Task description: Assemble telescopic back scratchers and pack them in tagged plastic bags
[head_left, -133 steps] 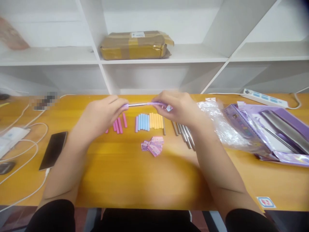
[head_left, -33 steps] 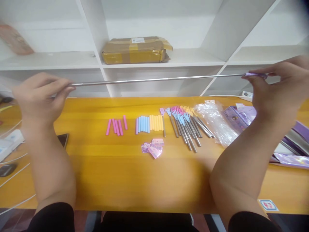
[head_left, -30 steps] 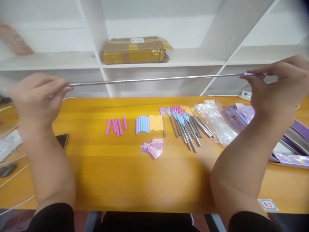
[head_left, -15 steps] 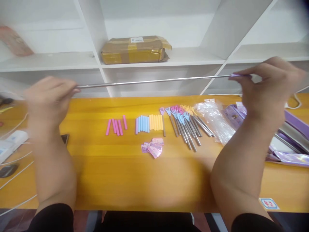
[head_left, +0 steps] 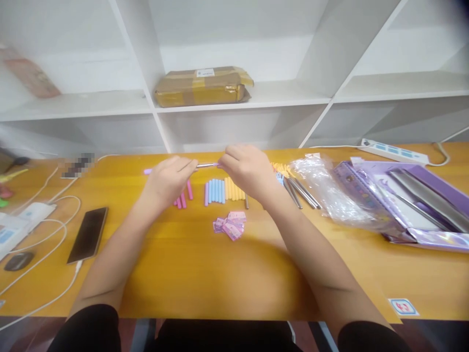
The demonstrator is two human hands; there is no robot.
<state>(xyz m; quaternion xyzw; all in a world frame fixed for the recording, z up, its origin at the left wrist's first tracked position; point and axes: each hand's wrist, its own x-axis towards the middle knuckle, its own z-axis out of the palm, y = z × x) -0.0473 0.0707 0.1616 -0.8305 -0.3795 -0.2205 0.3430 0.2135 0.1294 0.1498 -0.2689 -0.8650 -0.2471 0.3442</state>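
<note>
Both hands meet near the middle of the table, on a telescopic back scratcher (head_left: 207, 165) held level. My left hand (head_left: 170, 178) is closed round it, with a lilac handle end sticking out on the left. My right hand (head_left: 245, 168) pinches the other end, where a bit of lilac shows; the head is hidden by the fingers. Below lie pink tubes (head_left: 189, 190), blue tubes (head_left: 217, 190) and yellow tubes (head_left: 233, 188). More back scratchers (head_left: 302, 190) with metal rods lie beyond my right wrist, partly covered. Small pink cards (head_left: 232, 227) are in a loose pile.
A clear plastic bag (head_left: 322, 190) and an open purple box (head_left: 406, 230) are on the right. To the left lie a phone (head_left: 88, 234), cables and a white power strip (head_left: 25, 220). A taped carton (head_left: 201, 87) rests on the white shelf behind.
My hands have come together from far apart and moved lower. The metal rod, stretched long between them before, is now pushed in to a short length.
</note>
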